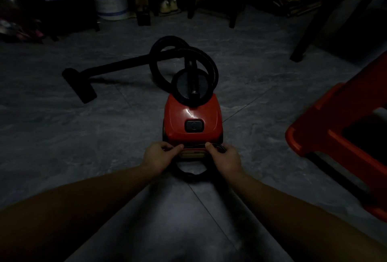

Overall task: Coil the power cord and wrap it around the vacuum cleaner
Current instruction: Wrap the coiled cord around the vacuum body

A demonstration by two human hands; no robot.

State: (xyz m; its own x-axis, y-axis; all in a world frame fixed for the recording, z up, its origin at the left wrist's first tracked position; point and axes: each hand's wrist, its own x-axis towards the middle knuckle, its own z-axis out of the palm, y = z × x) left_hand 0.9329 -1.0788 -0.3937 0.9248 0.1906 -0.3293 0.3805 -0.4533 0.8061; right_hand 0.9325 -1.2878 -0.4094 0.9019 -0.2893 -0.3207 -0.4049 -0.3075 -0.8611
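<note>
both hands (159, 156) (225, 157) pinch the power cord (189, 172) at the vacuum cleaner (192, 119) rear edge.

Dim grey tiled floor (62, 136), red stool (339, 136)

Both my forearms reach forward, converging; my left hand (161, 155) and right hand (225, 157) sit knuckles-up, fingers curled, each pinching the cord (191, 174).

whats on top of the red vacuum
A dark button and a round black cap where the hose plugs in. The left hand and right hand cover its near edge, hiding the cord there.
</note>
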